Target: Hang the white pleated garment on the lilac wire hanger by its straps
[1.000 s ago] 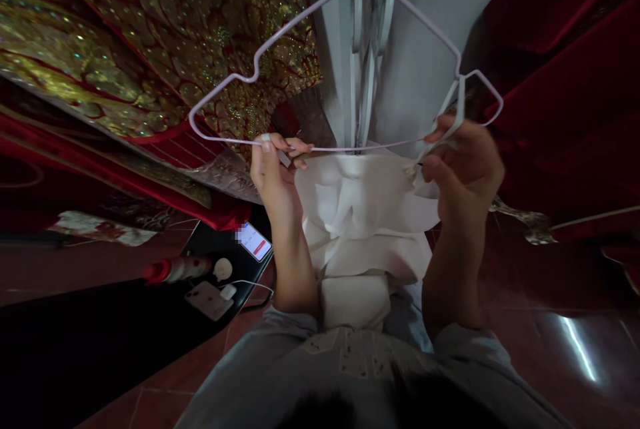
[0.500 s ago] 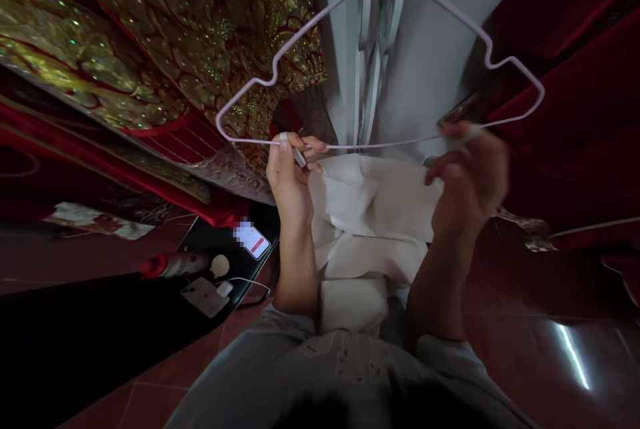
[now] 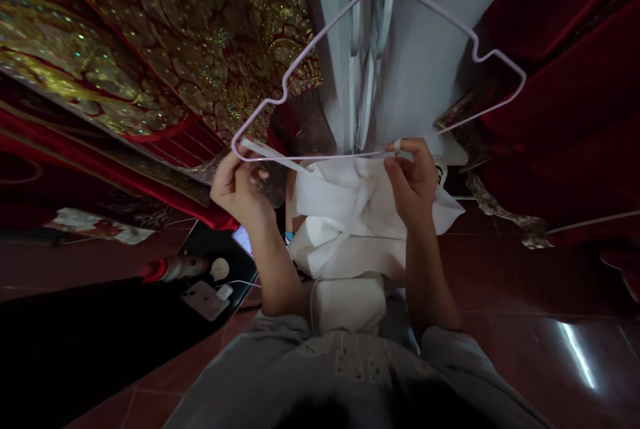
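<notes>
A pale lilac clothes hanger (image 3: pixel 334 20) hangs in front of me, tilted a little. White cloth (image 3: pixel 345 196) with straps lies bunched over my lap beneath it. At the hanger's left lower corner, my left hand (image 3: pixel 239 179) is closed on a white strap (image 3: pixel 273 152) that runs down toward the cloth. My right hand (image 3: pixel 414 176) pinches another white strap (image 3: pixel 397 147) at the right part of the bottom bar, thumb and index finger together. Whether this strap wraps fully round the bar is hard to see.
Gold-sequined red garments (image 3: pixel 240 36) hang at left, dark red garments (image 3: pixel 565 82) at right. A grey cabinet door (image 3: pixel 425 36) stands ahead. On a black bench (image 3: pixel 100 336) at lower left lie a phone (image 3: pixel 205 299), a red-capped bottle (image 3: pixel 173 267) and a charger (image 3: pixel 225 291).
My left hand has moved left along the bar to the corner, drawing out a white strap. My right hand has moved left and down to the bar. The hanger has tilted and shifted.
</notes>
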{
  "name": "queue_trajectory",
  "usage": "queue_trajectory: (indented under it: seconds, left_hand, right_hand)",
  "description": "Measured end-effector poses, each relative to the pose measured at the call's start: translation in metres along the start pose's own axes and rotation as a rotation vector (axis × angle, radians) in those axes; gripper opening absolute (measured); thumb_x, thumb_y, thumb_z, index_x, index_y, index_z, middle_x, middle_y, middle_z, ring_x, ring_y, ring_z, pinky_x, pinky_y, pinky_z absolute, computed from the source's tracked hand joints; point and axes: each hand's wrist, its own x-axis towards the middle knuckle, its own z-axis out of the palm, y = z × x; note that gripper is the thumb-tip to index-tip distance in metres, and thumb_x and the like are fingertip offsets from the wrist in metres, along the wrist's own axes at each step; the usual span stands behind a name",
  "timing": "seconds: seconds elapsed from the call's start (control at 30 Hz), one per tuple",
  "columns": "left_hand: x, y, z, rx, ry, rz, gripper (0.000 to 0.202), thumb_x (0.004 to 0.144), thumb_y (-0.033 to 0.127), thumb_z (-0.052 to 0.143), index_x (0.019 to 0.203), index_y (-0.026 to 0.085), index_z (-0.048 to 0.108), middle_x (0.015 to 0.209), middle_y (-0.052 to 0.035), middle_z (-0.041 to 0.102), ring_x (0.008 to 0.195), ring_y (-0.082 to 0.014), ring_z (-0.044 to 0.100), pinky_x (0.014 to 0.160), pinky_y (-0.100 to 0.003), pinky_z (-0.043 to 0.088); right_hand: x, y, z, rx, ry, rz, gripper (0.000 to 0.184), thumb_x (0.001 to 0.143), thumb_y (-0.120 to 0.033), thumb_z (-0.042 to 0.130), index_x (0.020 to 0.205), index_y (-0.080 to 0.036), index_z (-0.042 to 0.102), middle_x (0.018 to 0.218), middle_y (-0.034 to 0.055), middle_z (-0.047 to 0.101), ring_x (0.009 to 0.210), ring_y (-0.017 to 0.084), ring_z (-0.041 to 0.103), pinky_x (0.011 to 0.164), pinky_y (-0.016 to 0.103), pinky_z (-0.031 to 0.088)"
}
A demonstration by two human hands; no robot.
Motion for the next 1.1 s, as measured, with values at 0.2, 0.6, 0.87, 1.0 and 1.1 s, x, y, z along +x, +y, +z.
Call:
queue_trajectory:
  seconds: [0.2,0.6,0.87,1.0,1.1]
  left_hand:
    - [0.008,0.002,-0.015,-0.172,-0.182,-0.130,0.026,0.089,0.031,0.090,0.114,0.033,0.084,0.114,-0.0034,0.083,0.091,-0.0159,0.074,0.057,-0.020,0.049]
    - [0.025,-0.019,-0.046,-0.523,-0.194,-0.343,0.055,0.083,0.009,0.084,0.128,0.041,0.083,0.157,0.0105,0.072,0.063,-0.0017,0.057,0.036,-0.012,0.028]
    - [0.034,0.006,-0.023,-0.010,-0.283,0.133,0.061,0.096,0.045,0.094,0.150,0.040,0.067,0.133,0.0009,0.083,0.143,-0.0328,0.071,0.084,-0.035,0.053]
    - [0.042,0.031,0.009,0.017,-0.303,0.243,0.064,0.084,0.045,0.104,0.138,0.033,0.072,0.145,0.0024,0.076,0.128,-0.0296,0.078,0.098,-0.038,0.056]
    - [0.050,0.049,0.034,0.043,-0.383,0.279,0.059,0.082,0.049,0.105,0.127,0.027,0.073,0.131,0.0025,0.078,0.099,-0.0174,0.080,0.090,-0.031,0.059]
  right_hand:
    - [-0.006,-0.002,0.028,0.075,0.036,0.018,0.017,0.107,-0.045,0.066,0.110,-0.029,0.066,0.108,0.0000,0.065,0.063,0.007,0.041,0.055,0.028,0.033]
    - [-0.001,0.003,0.008,0.103,0.010,0.004,0.017,0.104,-0.044,0.074,0.105,-0.027,0.070,0.106,-0.0011,0.068,0.061,0.004,0.040,0.053,0.026,0.028]
    - [-0.004,0.001,0.012,0.082,-0.003,0.000,0.012,0.105,-0.039,0.070,0.106,-0.027,0.070,0.108,-0.0004,0.068,0.063,0.005,0.042,0.056,0.027,0.033]
    - [-0.002,0.001,0.008,0.065,0.004,-0.016,0.020,0.104,-0.046,0.071,0.102,-0.026,0.068,0.107,0.0006,0.068,0.067,0.007,0.046,0.056,0.027,0.035]
    - [-0.002,0.002,0.006,0.068,0.008,-0.022,0.020,0.103,-0.046,0.072,0.101,-0.026,0.068,0.106,0.0010,0.068,0.069,0.008,0.048,0.056,0.027,0.037]
